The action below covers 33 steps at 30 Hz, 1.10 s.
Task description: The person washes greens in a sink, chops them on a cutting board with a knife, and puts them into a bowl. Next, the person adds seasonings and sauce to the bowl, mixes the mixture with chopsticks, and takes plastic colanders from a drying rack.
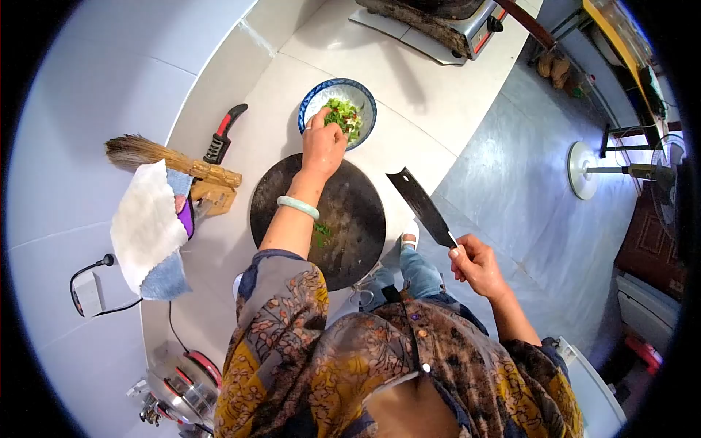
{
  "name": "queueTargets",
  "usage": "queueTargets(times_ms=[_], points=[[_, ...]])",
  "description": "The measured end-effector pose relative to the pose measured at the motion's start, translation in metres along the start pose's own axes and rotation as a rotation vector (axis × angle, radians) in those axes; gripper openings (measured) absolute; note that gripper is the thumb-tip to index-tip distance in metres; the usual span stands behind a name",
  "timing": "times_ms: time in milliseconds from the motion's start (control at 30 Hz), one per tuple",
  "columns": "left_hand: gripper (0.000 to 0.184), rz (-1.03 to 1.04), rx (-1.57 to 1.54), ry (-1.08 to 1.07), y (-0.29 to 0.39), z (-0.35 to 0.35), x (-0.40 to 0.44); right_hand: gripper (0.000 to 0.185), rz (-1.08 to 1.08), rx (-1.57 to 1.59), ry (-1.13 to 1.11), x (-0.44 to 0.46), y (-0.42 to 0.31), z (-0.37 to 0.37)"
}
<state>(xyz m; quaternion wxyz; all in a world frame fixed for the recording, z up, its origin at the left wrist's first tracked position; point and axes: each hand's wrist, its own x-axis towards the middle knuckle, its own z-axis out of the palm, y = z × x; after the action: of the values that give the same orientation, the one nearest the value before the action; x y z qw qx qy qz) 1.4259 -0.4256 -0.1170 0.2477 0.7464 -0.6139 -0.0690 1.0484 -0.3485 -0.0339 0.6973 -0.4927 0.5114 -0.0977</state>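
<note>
"At the far edge of the round chopping board (358, 212), what is the position of the left hand (326, 146)?"

"Left hand: extended across the board, fingers lowered into the blue-rimmed bowl (369, 98) at the chopped greens (343, 120). Whether the fingertips grip any of the greens cannot be told. A pale green bangle (298, 206) encircles the wrist."

"State the location of the bowl."

"On the tiled countertop (416, 146), just beyond the board. The greens lie inside it, mixed with small red pieces. Some green scraps (321, 232) lie on the board, beside the left forearm."

"Right hand (478, 269)?"

"Wrapped around the handle of the cleaver (422, 207), to the right of the board. The dark blade points far and left, apart from board and bowl. The two hands are well apart."

"List adjacent items."

"Left of the board: a straw hand broom (164, 158), a white cloth (148, 230) and a tool with a red-and-black handle (228, 130). Far right on the countertop: a portable gas stove (467, 29), well apart from the bowl."
</note>
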Motion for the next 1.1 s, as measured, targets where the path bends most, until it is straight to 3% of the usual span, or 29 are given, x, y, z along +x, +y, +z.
queueTargets(times_ms=[133,267,367,400,500,533,733,833,900,933,1100], points=[[0.024,-0.130,-0.018,-0.174,0.001,-0.005,-0.009,0.032,-0.006,-0.007,-0.016,0.000,0.000,0.002],[0.022,-0.186,-0.201,-0.132,0.003,-0.014,-0.011,0.028,0.003,-0.008,-0.016,-0.002,-0.003,0.005],[0.030,-0.578,-0.988,-0.096,0.005,-0.027,-0.004,0.023,-0.027,-0.005,-0.010,-0.002,0.000,0.008],[0.040,-0.580,-1.256,-0.039,0.004,-0.030,-0.006,0.023,-0.028,0.003,-0.008,-0.003,-0.001,0.010],[0.044,-0.673,-1.724,-0.031,0.003,-0.047,-0.011,0.023,-0.035,0.032,-0.014,-0.006,0.000,0.016],[0.044,-0.628,-1.741,-0.040,0.002,-0.048,-0.014,0.023,-0.038,0.041,-0.017,-0.006,0.001,0.017],[0.042,-0.595,-1.482,-0.001,0.008,-0.040,-0.012,0.024,-0.036,0.028,0.004,-0.013,0.010,0.024],[0.037,-0.531,-1.207,0.049,0.016,-0.026,-0.001,0.025,-0.029,0.034,0.018,-0.014,0.015,0.027],[0.037,-0.392,-0.649,0.121,0.008,-0.004,0.004,0.026,-0.043,0.056,0.019,-0.013,0.024,0.027],[0.037,-0.311,-0.529,0.145,0.004,0.003,0.007,0.027,-0.029,0.009,0.042,-0.014,0.021,0.029],[0.045,-0.169,-0.198,0.098,0.005,-0.003,0.019,0.028,-0.008,0.055,0.034,-0.015,0.023,0.032]])
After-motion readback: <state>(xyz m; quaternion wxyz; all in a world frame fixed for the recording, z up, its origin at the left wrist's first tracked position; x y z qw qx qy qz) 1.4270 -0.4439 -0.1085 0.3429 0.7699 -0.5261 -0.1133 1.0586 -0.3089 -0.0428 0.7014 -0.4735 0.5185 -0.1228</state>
